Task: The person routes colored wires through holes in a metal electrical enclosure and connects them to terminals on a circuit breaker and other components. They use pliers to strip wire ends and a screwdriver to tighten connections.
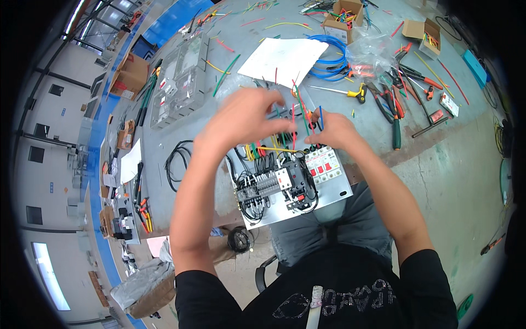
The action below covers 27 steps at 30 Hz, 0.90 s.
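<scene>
Along the counter's (158, 151) near edge rests the panel (334, 192), jutting out over the thighs, perhaps so that both hands can reach its breakers (322, 165) from above. The left hand (241, 120), blurred, hangs beyond the panel's far side with thumb and finger parted, its grip apparently released. The right hand (335, 130) bends its fingers among upright wires (293, 118) behind the breakers; whether its grip clasps one, I cannot tell. Pliers (396, 137) lie rightward, likely for easy reach.
</scene>
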Tool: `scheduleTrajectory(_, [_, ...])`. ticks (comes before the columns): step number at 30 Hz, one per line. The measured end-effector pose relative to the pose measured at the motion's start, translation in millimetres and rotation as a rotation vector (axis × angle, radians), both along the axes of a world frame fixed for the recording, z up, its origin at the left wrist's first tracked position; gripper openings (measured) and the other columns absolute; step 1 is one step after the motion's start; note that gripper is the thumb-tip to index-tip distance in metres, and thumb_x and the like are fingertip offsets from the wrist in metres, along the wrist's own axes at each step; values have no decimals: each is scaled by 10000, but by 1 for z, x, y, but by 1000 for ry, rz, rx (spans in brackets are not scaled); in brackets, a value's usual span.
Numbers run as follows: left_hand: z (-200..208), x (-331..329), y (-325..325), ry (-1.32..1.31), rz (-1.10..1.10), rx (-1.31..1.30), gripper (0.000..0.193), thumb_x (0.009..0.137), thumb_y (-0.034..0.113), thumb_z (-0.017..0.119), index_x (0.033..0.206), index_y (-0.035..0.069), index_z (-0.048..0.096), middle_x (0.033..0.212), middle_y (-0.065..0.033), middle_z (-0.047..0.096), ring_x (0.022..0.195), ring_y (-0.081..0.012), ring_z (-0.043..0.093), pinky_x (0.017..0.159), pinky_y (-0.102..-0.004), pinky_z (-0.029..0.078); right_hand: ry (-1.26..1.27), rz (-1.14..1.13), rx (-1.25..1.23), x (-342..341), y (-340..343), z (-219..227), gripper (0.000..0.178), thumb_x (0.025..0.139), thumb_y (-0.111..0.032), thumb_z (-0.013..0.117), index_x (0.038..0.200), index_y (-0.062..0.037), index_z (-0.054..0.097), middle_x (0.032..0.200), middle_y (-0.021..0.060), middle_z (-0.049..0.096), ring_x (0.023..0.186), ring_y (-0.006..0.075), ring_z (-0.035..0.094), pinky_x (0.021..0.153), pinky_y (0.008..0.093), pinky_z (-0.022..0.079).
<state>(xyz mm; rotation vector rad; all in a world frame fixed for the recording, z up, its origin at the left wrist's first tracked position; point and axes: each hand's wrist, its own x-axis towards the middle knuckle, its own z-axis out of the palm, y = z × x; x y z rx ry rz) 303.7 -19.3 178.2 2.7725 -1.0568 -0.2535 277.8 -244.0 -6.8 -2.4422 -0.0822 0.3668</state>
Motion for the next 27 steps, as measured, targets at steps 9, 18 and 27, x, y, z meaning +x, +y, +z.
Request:
scheduleTrajectory(9, [-16,-31,18,-79,-83,-34,147,914,180,725,929,35,735,833,-185,720,808,-428,685,715,-525,524,-30,125,-5,-4,0,16,1040,616,-618,983,1420,-71,616,1249,261,744,1194,443,702,1015,484,551])
scheduleTrajectory(18, [-64,72,-52,-12,41,26,213,924,261,743,1023,82,804,961,-148,786,950,-366,742,851,-477,576,-11,12,-50,-4,10,20,979,651,-570,982,1417,-68,637,1254,207,760,1175,387,722,1008,460,562])
scheduleTrajectory(27, [-76,77,-37,26,97,-273,293,934,288,767,1068,28,783,938,-154,777,886,-276,743,823,-397,580,83,-46,-38,1,19,17,921,667,-525,974,1388,-74,620,1089,195,772,1036,365,751,915,454,567])
